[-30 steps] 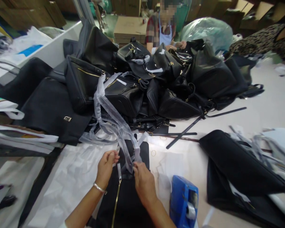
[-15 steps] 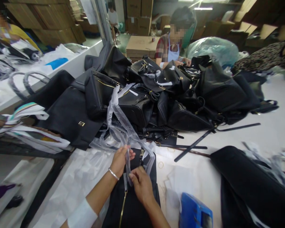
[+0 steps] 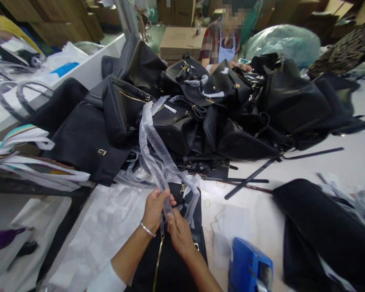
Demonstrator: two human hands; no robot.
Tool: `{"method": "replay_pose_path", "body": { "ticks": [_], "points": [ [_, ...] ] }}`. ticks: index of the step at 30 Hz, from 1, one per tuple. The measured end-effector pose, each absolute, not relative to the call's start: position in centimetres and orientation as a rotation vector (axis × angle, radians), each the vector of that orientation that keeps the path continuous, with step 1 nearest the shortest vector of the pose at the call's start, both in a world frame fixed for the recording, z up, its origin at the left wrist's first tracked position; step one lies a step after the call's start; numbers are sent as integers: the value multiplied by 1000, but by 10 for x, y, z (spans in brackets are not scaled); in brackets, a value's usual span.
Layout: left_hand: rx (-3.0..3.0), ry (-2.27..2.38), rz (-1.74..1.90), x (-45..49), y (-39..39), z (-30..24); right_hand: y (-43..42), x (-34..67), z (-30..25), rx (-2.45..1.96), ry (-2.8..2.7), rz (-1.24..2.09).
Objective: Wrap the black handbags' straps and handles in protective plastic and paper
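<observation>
A black bag (image 3: pixel 149 259) with a gold zip lies flat in front of me. Above it, my left hand (image 3: pixel 154 209) pinches a strap wrapped in clear plastic film (image 3: pixel 155 162). Just below and to the right, my right hand (image 3: pixel 180 232) grips the lower end of the same wrapped strap. The strap loops up from my hands over the bags behind and comes back down on the right side of the bag. Its lowest tip is partly hidden by my fingers.
Black bags (image 3: pixel 176 129) are heaped across the table's far side. A blue tape dispenser-like object (image 3: pixel 246 263) stands at right, near another black bag (image 3: pixel 322 231). White sheets (image 3: pixel 100 235) lie at left. A co-worker (image 3: pixel 220 44) sits behind the heap.
My right hand has moved up the strap, closer to my left hand. The film-wrapped strap is straighter between them and the heap. The view has tilted slightly downward.
</observation>
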State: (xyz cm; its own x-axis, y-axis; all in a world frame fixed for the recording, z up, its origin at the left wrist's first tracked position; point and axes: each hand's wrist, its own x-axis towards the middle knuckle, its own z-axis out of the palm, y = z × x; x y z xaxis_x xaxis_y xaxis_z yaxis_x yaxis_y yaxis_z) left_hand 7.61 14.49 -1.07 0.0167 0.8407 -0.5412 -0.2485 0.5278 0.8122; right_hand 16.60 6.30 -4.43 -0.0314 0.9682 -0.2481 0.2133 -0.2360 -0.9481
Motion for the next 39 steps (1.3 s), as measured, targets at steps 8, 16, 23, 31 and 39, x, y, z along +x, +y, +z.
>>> {"method": "replay_pose_path", "body": {
  "ticks": [8,16,23,31,39],
  "points": [
    [559,1286,937,77,141,-12,70,163,-44,-1613,-1229,1248],
    [530,1299,890,86,118,-17,77,160,-43,-1634,-1452,1151],
    [710,1189,866,72,142,0,88,176,-58,-1660,-1753,944],
    [815,1190,840,69,162,-19,72,180,-76,-1931,-1958,822],
    [710,1265,854,77,153,-45,66,167,-78,-2012,-1994,906]
  ]
}}
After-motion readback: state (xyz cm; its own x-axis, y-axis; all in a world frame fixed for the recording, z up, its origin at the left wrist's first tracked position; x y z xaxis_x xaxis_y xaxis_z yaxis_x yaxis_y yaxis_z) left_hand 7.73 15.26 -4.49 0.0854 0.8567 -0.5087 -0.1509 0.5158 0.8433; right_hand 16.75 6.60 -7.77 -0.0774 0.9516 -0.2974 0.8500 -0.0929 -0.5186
